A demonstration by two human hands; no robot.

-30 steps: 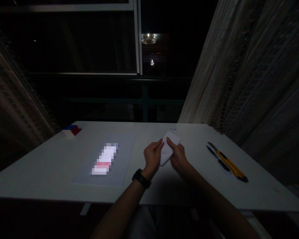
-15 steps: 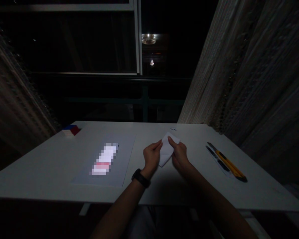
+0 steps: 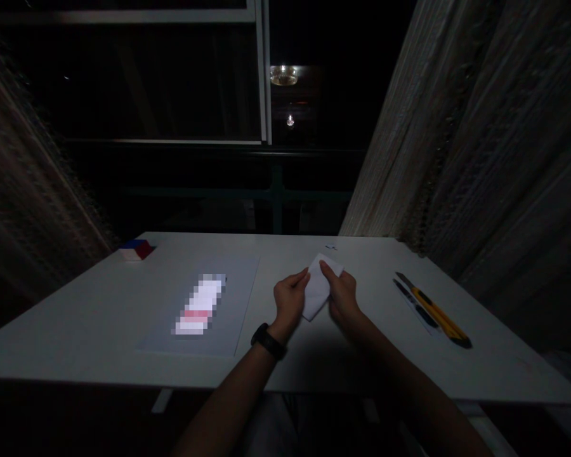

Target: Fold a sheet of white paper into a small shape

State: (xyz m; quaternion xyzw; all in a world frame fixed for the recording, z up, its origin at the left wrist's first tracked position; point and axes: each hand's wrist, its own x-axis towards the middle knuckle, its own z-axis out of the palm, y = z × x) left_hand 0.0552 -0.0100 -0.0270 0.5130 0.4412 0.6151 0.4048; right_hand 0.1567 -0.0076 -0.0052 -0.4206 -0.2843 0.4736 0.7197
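A folded sheet of white paper (image 3: 316, 293) is held up over the table between both hands, tilted, with one corner pointing down toward me. My left hand (image 3: 289, 297) pinches its left edge between thumb and fingers; a dark band is on that wrist. On the right side, my right hand (image 3: 341, 291) grips the paper with the thumb laid on its face. The fingers behind the paper are hidden.
The white table (image 3: 90, 317) bears a flat paper sheet (image 3: 240, 311) under a lit, blurred-out screen (image 3: 200, 304). A cube puzzle (image 3: 136, 249) sits back left. To the right lie a yellow utility knife (image 3: 440, 314) and a dark slim knife or pen (image 3: 416, 303). Small scraps (image 3: 331, 247) lie behind my hands.
Almost nothing differs. The paper and my right thumb have shifted very slightly to the left; both hands keep their hold.
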